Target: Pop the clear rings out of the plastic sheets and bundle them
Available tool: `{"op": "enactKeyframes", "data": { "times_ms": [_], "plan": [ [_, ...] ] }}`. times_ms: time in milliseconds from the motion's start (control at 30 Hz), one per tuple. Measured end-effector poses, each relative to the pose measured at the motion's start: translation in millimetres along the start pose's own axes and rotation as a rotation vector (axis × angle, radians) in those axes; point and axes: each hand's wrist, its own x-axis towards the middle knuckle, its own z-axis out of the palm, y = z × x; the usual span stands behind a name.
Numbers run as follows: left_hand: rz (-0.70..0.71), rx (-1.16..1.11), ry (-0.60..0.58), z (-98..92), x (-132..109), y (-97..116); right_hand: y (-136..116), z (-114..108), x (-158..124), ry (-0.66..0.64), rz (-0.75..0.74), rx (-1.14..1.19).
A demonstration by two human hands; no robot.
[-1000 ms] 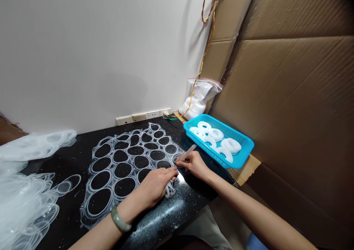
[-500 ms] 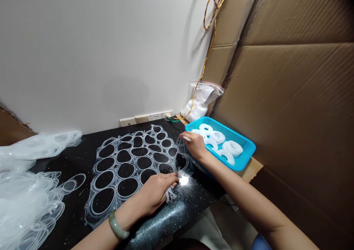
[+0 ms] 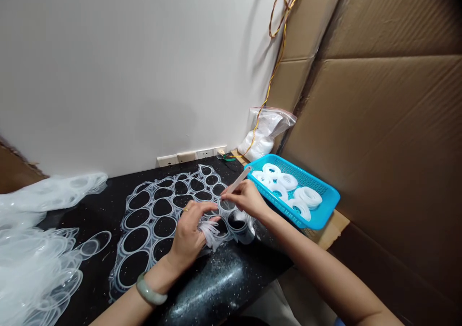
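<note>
On my head feed, the left hand [image 3: 187, 234] is curled nearly closed, its fingers [image 3: 193, 210] gathering a bunch of translucent plastic strips [image 3: 210, 234] above a black speckled tabletop [image 3: 216, 287]. The right hand [image 3: 247, 198] has its fingers [image 3: 234, 191] closed on a white flat stick [image 3: 237, 180], tilted up, its lower end near a clear film web [image 3: 148, 225] of ring-shaped openings lying on the table. Just beyond the right hand sits a blue plastic tray [image 3: 327, 203] of white coiled rings [image 3: 306, 197]. A heap of clear film [image 3: 32, 263] lies far left.
</note>
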Motion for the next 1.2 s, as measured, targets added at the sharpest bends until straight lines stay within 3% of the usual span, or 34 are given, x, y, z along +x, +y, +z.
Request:
{"op": "enactKeyframes", "data": {
  "times_ms": [100,200,300,433,567,667,833,1200],
  "plan": [
    [-0.078,0.036,0.014,1.1,10.7,1.7,-6.2,2.2,-11.0,-0.146,0.077,0.157],
    [-0.155,-0.038,-0.160,3.8,16.6,-2.5,-5.8,1.2,-10.8,-0.244,0.077,0.271],
    [-0.171,-0.065,-0.201,3.1,16.5,-11.9,9.9,-0.9,-2.8,-0.178,0.046,0.280],
    [0.039,0.003,-0.118,-2.4,13.5,-22.0,46.8,-3.5,6.6,-0.085,0.069,0.129],
    [0.099,0.034,-0.293,-1.3,14.0,-22.6,69.5,-4.0,6.2,-0.131,0.117,0.088],
    [0.142,0.060,-0.444,6.2,13.9,-22.3,70.9,-3.1,4.1,-0.132,0.136,0.108],
    [0.178,0.032,-0.554,19.7,9.1,-28.5,69.8,-1.7,3.9,-0.129,0.150,0.096],
    [0.138,0.014,-0.556,22.8,9.1,-27.2,67.7,0.2,0.5,-0.125,0.141,0.109]
  ]
}}
